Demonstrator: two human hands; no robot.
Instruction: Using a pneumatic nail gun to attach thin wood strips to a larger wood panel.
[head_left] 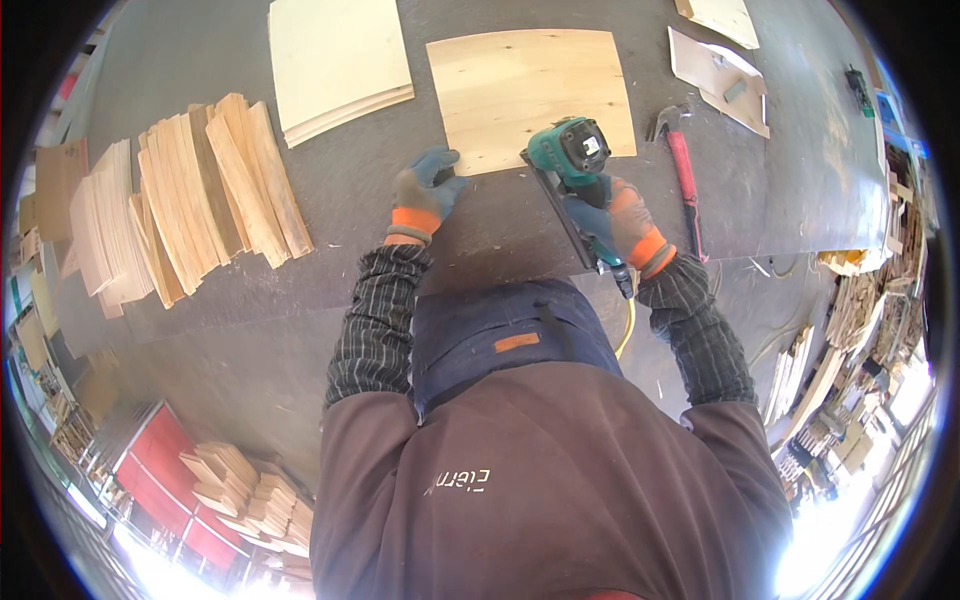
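Observation:
A pale plywood panel (530,95) with small knots lies flat on the dark table in front of me. My left hand (425,192), in a blue and orange glove, is at its near left corner, thumb and fingers curved around that corner. In my gloved right hand (625,222) is a teal and black pneumatic nail gun (568,150), gripped by its handle. Its head stands over the panel's near edge; whether the nose touches the wood is hidden. From the handle's end a yellow air hose (627,330) runs down.
A hammer (684,180) with a red handle lies right of the panel, near an open carton piece (722,80). Left stand a stack of plywood sheets (342,65) and rows of wooden slats (190,190). More cut wood (250,495) is stacked behind at lower left.

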